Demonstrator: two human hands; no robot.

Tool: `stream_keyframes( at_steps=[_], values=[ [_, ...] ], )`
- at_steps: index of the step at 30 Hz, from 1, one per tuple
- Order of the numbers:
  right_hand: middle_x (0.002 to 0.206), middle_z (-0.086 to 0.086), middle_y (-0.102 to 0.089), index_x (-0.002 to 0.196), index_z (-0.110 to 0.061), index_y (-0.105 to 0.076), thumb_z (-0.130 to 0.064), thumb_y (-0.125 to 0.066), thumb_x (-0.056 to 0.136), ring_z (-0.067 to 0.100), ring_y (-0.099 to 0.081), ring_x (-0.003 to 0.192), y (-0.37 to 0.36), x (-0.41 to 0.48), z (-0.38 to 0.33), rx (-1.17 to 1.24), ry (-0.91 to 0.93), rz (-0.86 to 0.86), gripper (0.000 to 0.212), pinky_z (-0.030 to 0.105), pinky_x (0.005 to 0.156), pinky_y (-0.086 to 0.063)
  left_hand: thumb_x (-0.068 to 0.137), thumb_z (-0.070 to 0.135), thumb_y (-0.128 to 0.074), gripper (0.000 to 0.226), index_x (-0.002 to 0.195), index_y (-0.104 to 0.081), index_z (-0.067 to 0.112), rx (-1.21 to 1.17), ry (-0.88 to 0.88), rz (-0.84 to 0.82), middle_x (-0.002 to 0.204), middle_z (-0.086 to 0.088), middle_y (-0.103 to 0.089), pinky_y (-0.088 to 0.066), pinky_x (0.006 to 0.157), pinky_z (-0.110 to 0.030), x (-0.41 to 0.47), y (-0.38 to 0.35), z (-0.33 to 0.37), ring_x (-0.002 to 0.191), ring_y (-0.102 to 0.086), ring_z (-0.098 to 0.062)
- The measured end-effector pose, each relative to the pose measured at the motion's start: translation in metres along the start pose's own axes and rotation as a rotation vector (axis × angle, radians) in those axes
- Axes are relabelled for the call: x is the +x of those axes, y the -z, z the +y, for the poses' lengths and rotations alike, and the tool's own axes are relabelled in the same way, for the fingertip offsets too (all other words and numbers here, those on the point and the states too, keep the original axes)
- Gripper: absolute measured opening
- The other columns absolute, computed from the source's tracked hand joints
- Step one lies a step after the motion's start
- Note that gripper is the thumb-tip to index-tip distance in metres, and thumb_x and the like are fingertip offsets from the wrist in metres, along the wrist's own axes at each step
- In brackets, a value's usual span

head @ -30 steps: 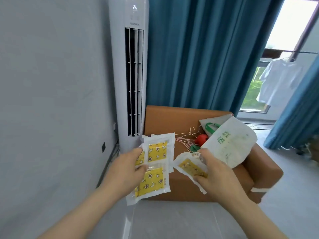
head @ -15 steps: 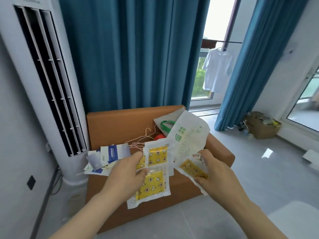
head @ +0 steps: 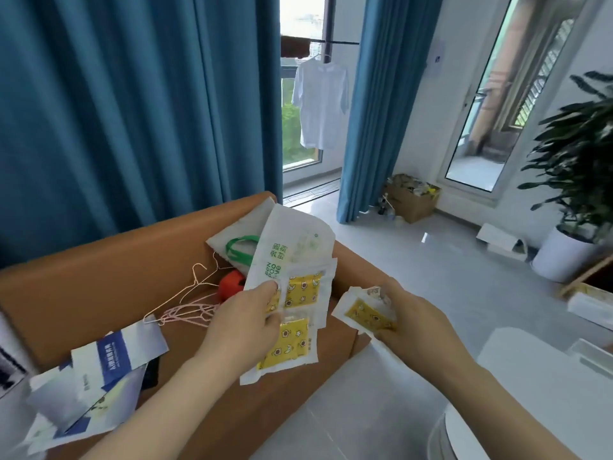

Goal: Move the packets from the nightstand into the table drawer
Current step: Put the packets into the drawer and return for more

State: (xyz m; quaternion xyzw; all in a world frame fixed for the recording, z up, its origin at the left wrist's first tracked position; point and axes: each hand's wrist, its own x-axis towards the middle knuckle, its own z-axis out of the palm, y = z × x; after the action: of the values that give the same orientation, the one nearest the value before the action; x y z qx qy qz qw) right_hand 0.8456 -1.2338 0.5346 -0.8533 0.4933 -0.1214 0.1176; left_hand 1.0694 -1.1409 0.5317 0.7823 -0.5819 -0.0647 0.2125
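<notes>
My left hand (head: pixel 243 322) grips a fan of white-edged yellow packets (head: pixel 292 340) together with a white paper bag with green print (head: pixel 292 250), held in front of my chest. My right hand (head: pixel 409 315) pinches a separate yellow packet (head: pixel 363 313) by its right side, a little to the right of the others. Both hands are above an orange-brown armchair (head: pixel 109 277). No nightstand or table drawer is in view.
On the armchair lie pink wire hangers (head: pixel 189 310), a red object (head: pixel 230 285), a bag with green handles (head: pixel 237 245) and blue-white leaflets (head: pixel 99 370). Blue curtains (head: pixel 132 111) hang behind. A white round surface (head: pixel 537 393), a potted plant (head: pixel 577 154) and a cardboard box (head: pixel 411 197) are to the right.
My view has swung to the right, from the tower air conditioner and wall toward the balcony doors and plant. My hands keep the same packets, now slightly farther apart.
</notes>
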Motion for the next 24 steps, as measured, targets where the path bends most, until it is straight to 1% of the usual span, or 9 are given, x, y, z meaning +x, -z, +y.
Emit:
stream_keyframes(
  at_steps=[2, 4, 5, 8, 12, 14, 16, 18, 24],
  values=[
    [0.098, -0.005, -0.064, 0.108, -0.03, -0.038, -0.023, -0.066, 0.079, 0.017, -0.06, 0.08, -0.009, 0.018, 0.005, -0.004, -0.056, -0.005, 0.04, 0.031, 0.065, -0.051, 0.091, 0.022, -0.053, 0.009, 0.098, -0.048, 0.023, 0.009, -0.062, -0.039, 0.097, 0.001, -0.063, -0.035, 0.052, -0.026, 0.032, -0.006, -0.008, 0.073, -0.054, -0.017],
    [0.098, -0.008, -0.063, 0.109, -0.032, -0.037, -0.025, -0.065, 0.079, 0.016, -0.056, 0.076, -0.015, 0.031, 0.01, -0.005, -0.117, -0.023, 0.041, 0.028, 0.062, -0.048, 0.091, 0.023, -0.053, 0.014, 0.09, -0.04, 0.027, 0.016, -0.113, -0.09, 0.079, 0.006, -0.056, -0.028, 0.047, -0.023, 0.061, -0.013, -0.014, 0.064, -0.048, -0.012],
    [0.099, -0.009, -0.063, 0.109, -0.033, -0.037, -0.025, -0.066, 0.079, 0.014, -0.053, 0.075, -0.018, 0.036, 0.013, -0.002, -0.148, -0.025, 0.042, 0.025, 0.058, -0.045, 0.091, 0.023, -0.053, 0.016, 0.089, -0.037, 0.027, 0.017, -0.135, -0.112, 0.076, 0.008, -0.053, -0.028, 0.047, -0.023, 0.074, -0.019, -0.016, 0.064, -0.048, -0.012],
    [0.101, -0.009, -0.062, 0.109, -0.034, -0.036, -0.024, -0.065, 0.08, 0.013, -0.046, 0.073, -0.029, 0.051, 0.029, -0.003, -0.251, -0.035, 0.042, 0.018, 0.051, -0.032, 0.09, 0.022, -0.051, 0.01, 0.095, -0.043, 0.025, 0.039, -0.212, -0.199, 0.083, 0.003, -0.058, -0.035, 0.054, -0.028, 0.116, -0.041, -0.013, 0.074, -0.054, -0.019],
    [0.098, -0.008, -0.064, 0.104, -0.033, -0.035, -0.023, -0.064, 0.078, 0.016, -0.049, 0.07, -0.042, 0.066, 0.059, 0.036, -0.351, -0.031, 0.04, 0.023, 0.053, -0.038, 0.091, 0.021, -0.05, 0.013, 0.104, -0.049, 0.021, 0.015, -0.281, -0.307, 0.089, 0.001, -0.06, -0.046, 0.066, -0.032, 0.161, -0.075, 0.003, 0.083, -0.056, -0.02],
    [0.096, -0.008, -0.063, 0.105, -0.032, -0.036, -0.021, -0.064, 0.077, 0.017, -0.05, 0.07, -0.045, 0.077, 0.077, 0.06, -0.396, -0.017, 0.041, 0.022, 0.052, -0.037, 0.09, 0.02, -0.05, 0.009, 0.099, -0.049, 0.02, 0.017, -0.324, -0.322, 0.089, -0.001, -0.061, -0.048, 0.07, -0.034, 0.185, -0.092, 0.018, 0.083, -0.058, -0.022],
    [0.088, -0.008, -0.06, 0.104, -0.031, -0.036, -0.021, -0.065, 0.077, 0.019, -0.051, 0.07, -0.046, 0.087, 0.099, 0.068, -0.436, -0.017, 0.04, 0.023, 0.051, -0.035, 0.09, 0.019, -0.049, 0.004, 0.09, -0.046, 0.02, 0.015, -0.346, -0.333, 0.081, 0.001, -0.057, -0.045, 0.066, -0.033, 0.206, -0.11, 0.036, 0.078, -0.056, -0.021],
    [0.081, -0.01, -0.055, 0.101, -0.031, -0.036, -0.02, -0.064, 0.076, 0.02, -0.053, 0.071, -0.047, 0.098, 0.123, 0.095, -0.482, -0.017, 0.039, 0.024, 0.05, -0.034, 0.089, 0.018, -0.049, 0.003, 0.09, -0.047, 0.019, -0.001, -0.354, -0.352, 0.077, 0.003, -0.055, -0.042, 0.061, -0.031, 0.226, -0.129, 0.057, 0.075, -0.054, -0.019],
    [0.086, -0.014, -0.05, 0.102, -0.028, -0.037, -0.015, -0.064, 0.075, 0.021, -0.054, 0.076, -0.037, 0.122, 0.197, 0.187, -0.613, 0.006, 0.04, 0.029, 0.056, -0.038, 0.089, 0.018, -0.048, 0.002, 0.09, -0.048, 0.019, -0.035, -0.327, -0.388, 0.072, 0.005, -0.052, -0.037, 0.053, -0.027, 0.28, -0.182, 0.123, 0.067, -0.05, -0.012]
  ],
)
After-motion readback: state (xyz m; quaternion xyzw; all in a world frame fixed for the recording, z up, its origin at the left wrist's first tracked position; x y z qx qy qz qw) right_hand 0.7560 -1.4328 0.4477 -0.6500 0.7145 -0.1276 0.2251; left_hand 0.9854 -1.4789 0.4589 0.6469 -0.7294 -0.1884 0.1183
